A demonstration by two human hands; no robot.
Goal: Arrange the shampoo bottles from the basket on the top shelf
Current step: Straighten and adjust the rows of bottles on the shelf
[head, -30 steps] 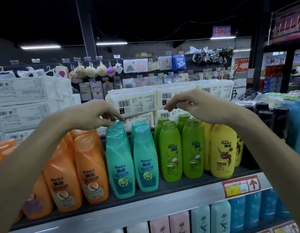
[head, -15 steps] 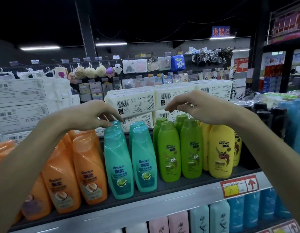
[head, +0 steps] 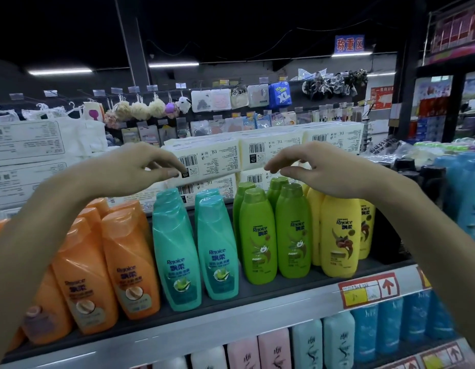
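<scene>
The left grip (head: 140,169), a bare hand, hovers just above the caps of the teal shampoo bottles (head: 175,251), fingers loosely bent and apart, holding nothing, with a small gap between fingertips and caps. The right grip (head: 321,169) hangs over the green shampoo bottles (head: 257,235) and the yellow shampoo bottles (head: 337,235), its fingers also slack and spread, clasping nothing. Its thumb and fingertips sit just above the rear green caps, and its wrist hides the top of the front yellow bottle, so I cannot tell whether it touches there. All the bottles stand upright on the top shelf (head: 257,296), grouped by colour in rows running front to back: orange shampoo bottles (head: 129,262) at the left, then teal, green and yellow, labels facing forward. A red price tag (head: 368,290) with an arrow is fixed to the shelf's front rail below the yellow ones. On the shelf beneath stand pink bottles (head: 273,350), pale green ones beside them and blue bottles (head: 391,323) further right. Behind the top row lie stacked white packs (head: 212,158) bearing barcodes, and to the right are black-capped bottles (head: 431,177).
</scene>
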